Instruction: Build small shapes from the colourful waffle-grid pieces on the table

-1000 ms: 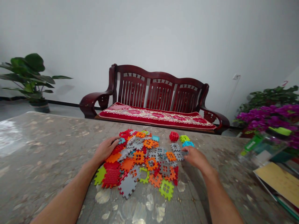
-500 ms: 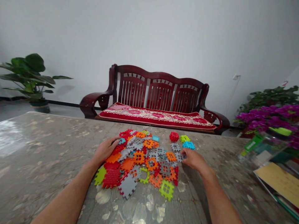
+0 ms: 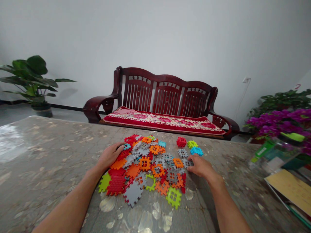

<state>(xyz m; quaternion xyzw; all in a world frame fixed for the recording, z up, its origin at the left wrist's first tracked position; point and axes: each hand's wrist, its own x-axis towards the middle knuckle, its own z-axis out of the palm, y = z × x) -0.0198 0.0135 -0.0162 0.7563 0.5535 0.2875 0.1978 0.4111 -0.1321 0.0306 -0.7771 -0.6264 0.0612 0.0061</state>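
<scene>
A pile of flat plastic interlocking tiles with notched edges [image 3: 132, 171] lies on the table, in red, orange, grey, green and blue. At its left edge rests my left hand [image 3: 111, 156], fingers stretched out and touching the tiles beside a small blue tile [image 3: 126, 146]. On the right side, my right hand [image 3: 201, 165] has thumb and forefinger around the edge of a grey window tile [image 3: 186, 163]. Just beyond it are another grey tile [image 3: 182, 153], a blue piece [image 3: 196, 151], a green piece [image 3: 192, 144] and a red ball-shaped piece [image 3: 181, 141].
The patterned table [image 3: 60, 142] reaches to a dark red wooden bench [image 3: 167, 77]. At the right stand a clear bottle with a green lid [image 3: 284, 150], a stack of books or papers [image 3: 291, 187] and purple flowers [image 3: 274, 119]. A potted plant [image 3: 36, 81] is far left.
My right thumb has shifted slightly left, closer along the grey window tile. My left hand and the pile look the same.
</scene>
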